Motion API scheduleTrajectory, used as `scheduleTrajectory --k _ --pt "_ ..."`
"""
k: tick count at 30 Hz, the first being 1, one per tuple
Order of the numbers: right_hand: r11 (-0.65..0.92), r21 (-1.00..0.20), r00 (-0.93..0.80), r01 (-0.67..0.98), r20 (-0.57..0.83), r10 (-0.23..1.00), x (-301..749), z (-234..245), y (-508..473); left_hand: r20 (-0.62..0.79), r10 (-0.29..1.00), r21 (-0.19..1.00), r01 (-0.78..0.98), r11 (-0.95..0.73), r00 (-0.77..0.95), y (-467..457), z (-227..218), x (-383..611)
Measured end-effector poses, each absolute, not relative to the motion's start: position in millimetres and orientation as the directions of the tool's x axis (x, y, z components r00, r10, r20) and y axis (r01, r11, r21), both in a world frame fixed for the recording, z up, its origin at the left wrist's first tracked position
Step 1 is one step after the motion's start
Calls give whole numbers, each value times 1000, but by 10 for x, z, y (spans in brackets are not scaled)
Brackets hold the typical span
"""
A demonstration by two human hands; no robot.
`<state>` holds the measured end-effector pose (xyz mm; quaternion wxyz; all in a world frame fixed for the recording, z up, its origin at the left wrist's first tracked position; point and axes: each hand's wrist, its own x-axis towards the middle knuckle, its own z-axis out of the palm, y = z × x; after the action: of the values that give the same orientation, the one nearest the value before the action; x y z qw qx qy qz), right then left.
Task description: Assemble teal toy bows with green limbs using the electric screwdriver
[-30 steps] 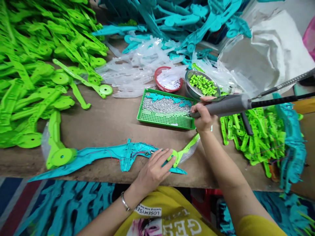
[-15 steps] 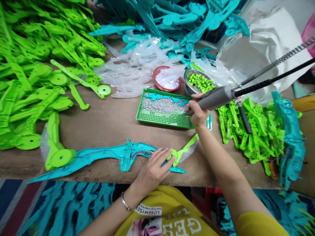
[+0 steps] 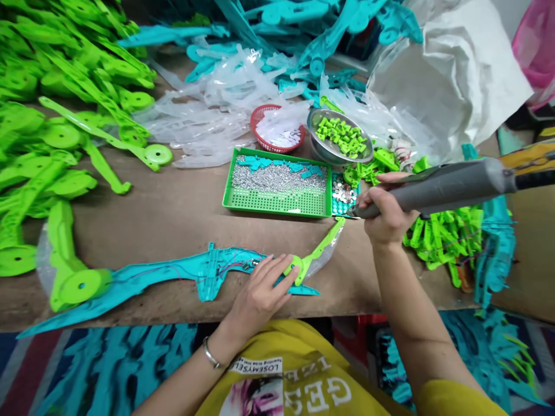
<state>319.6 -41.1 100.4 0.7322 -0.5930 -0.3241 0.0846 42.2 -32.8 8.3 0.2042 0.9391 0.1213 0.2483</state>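
A long teal plastic shell (image 3: 173, 277) with thin wires lies along the near edge of the brown table (image 3: 173, 214). Green pieces (image 3: 310, 257) sit on its right end, and another green piece (image 3: 71, 280) on its left end. My left hand (image 3: 260, 294) lies flat on the shell's right part, fingers spread, touching the green disc. My right hand (image 3: 384, 211) is wrapped round a grey electric screwdriver (image 3: 437, 188). Its tip hangs just right of the green tray (image 3: 277, 199) of small silver screws.
Heaps of green parts (image 3: 65, 104) fill the left, teal parts (image 3: 303, 29) the back, clear plastic pieces (image 3: 208, 115) between. A red basket (image 3: 277, 127), a metal bowl (image 3: 340, 138) of green bits, a white bag (image 3: 451, 75) and more green parts (image 3: 446, 231) stand right.
My right hand has drawn the screwdriver back from the screw tray, rightward and nearer. The view has shifted a little. My left hand has stayed on the shell.
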Motion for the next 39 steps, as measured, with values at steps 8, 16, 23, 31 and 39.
scheduleTrajectory --k 8,16,23,31,39 --pt "249 -945 831 209 307 464 3406 685 -524 442 314 424 113 -899 840 -309 84 434" --pt "246 -954 844 172 272 462 3410 635 -516 449 327 442 111 -890 832 -307 110 445" --pt "219 -953 839 211 292 460 3435 613 -537 445 322 445 106 -889 836 -307 113 444" --pt "224 -951 824 214 299 482 3406 608 -517 434 325 432 122 -893 841 -308 117 443" --pt "183 -973 646 138 229 728 3457 635 -490 424 322 455 109 -884 847 -318 91 427"
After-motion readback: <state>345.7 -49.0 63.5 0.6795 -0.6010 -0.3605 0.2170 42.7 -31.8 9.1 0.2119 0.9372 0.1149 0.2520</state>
